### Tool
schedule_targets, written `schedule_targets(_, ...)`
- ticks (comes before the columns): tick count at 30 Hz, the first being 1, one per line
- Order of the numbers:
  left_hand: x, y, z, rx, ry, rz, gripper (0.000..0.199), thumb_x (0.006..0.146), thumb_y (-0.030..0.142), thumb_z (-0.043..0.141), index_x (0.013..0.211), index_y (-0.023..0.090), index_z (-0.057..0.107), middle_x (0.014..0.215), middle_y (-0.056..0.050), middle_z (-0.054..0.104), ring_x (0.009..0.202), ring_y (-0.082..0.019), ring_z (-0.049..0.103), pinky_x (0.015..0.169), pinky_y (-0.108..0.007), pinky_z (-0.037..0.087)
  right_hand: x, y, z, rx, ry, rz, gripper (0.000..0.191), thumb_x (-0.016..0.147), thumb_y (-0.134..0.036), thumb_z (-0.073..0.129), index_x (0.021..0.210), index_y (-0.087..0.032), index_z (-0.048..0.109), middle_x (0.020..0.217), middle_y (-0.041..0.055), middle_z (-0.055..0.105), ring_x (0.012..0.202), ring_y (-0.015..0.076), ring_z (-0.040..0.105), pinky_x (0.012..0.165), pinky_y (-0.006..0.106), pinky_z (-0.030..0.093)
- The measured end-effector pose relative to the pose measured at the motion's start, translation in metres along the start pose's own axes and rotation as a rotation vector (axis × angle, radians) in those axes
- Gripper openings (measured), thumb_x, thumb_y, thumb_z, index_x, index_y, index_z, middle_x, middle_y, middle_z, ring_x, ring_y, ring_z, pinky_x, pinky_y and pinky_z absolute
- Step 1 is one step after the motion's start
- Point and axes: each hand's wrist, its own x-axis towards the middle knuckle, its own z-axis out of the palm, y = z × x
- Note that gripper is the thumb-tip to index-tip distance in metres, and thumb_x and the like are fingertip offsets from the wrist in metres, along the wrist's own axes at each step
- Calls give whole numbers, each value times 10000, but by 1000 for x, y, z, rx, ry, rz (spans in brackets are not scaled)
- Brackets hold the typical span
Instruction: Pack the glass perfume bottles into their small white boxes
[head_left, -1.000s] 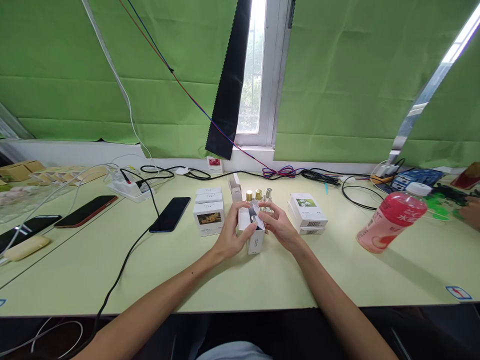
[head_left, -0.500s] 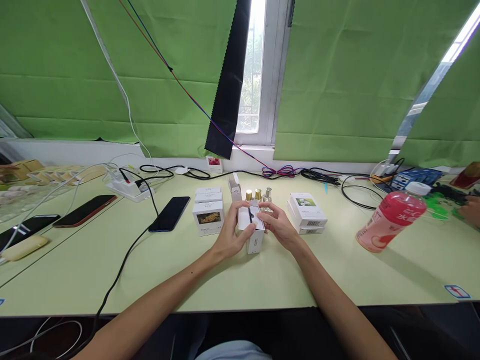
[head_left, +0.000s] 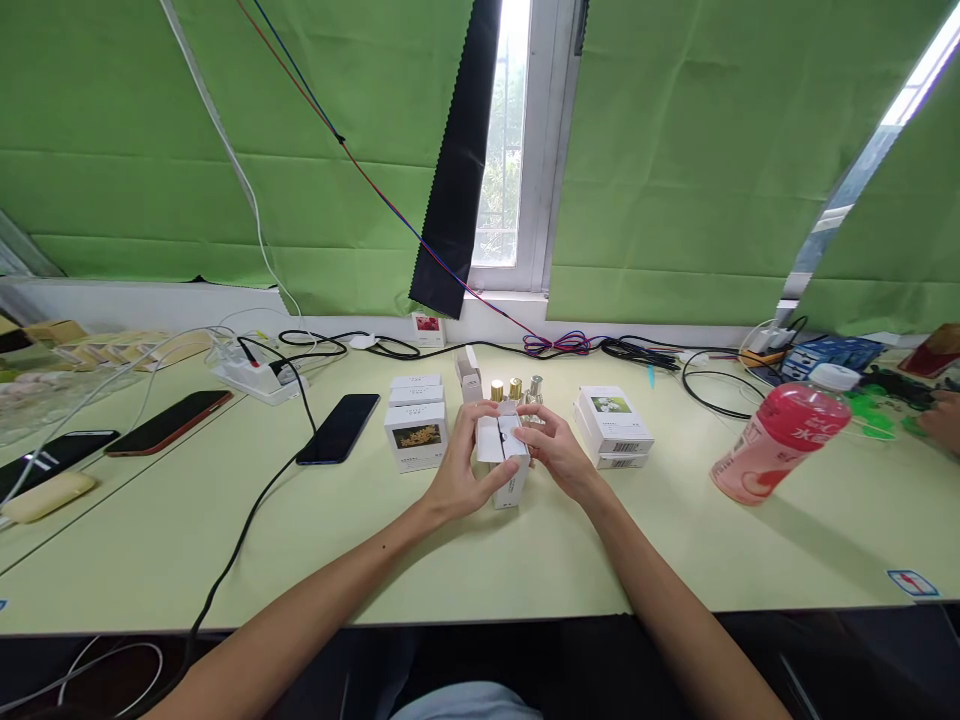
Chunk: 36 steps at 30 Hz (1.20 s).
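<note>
A small white carton (head_left: 510, 487) stands upright on the table with its top flaps up. My left hand (head_left: 466, 468) grips its left side, the thumb on the near edge and the fingers behind. My right hand (head_left: 556, 447) pinches the carton's right flap. Something dark shows in the narrow gap between the flaps; I cannot make out what it is. Just behind stand several small glass bottles (head_left: 533, 393) with gold and silver caps, partly hidden by my fingers. An opened white box (head_left: 469, 376) stands behind my left hand.
White boxes (head_left: 417, 437) stand at left, and two more stacked boxes (head_left: 613, 421) lie at right. A phone (head_left: 338, 429) rests farther left, with a black cable (head_left: 259, 510) crossing the table beside it. A pink drink bottle (head_left: 781, 437) leans at right. Another person's hand (head_left: 940, 420) shows at the right edge.
The carton's side flaps have come closer together, covering most of the dark thing inside. My left thumb has shifted slightly to the right and down. Both hands stay at the carton.
</note>
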Motion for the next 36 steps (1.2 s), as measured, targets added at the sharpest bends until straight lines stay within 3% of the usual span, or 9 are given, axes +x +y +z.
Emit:
schedule_targets(14, 4, 9, -1, 46, 68, -16, 281, 899, 360, 639, 1115, 243, 504, 1269, -107, 511, 1238, -280, 522, 957, -424, 494, 1, 1, 2, -13, 12, -13, 494, 637, -462, 851, 976, -225, 582, 652, -59, 554, 543, 98, 442, 502, 243, 356)
schedule_targets(20, 6, 8, -2, 61, 64, 22, 256, 896, 316, 624, 1110, 239, 505, 1248, -98, 514, 1228, -269, 516, 1023, -440, 449, 1, 3, 2, -26, 2, -21, 480, 669, -465, 837, 980, -214, 571, 632, -61, 551, 545, 94, 433, 502, 240, 360)
schedule_targets(36, 10, 11, -4, 46, 62, 18, 243, 888, 353, 585, 1089, 237, 513, 1156, -89, 523, 1133, -269, 539, 951, -419, 478, 0, 3, 2, -77, -25, -26, 485, 685, -522, 819, 989, -223, 588, 624, -63, 540, 547, 103, 441, 519, 252, 369)
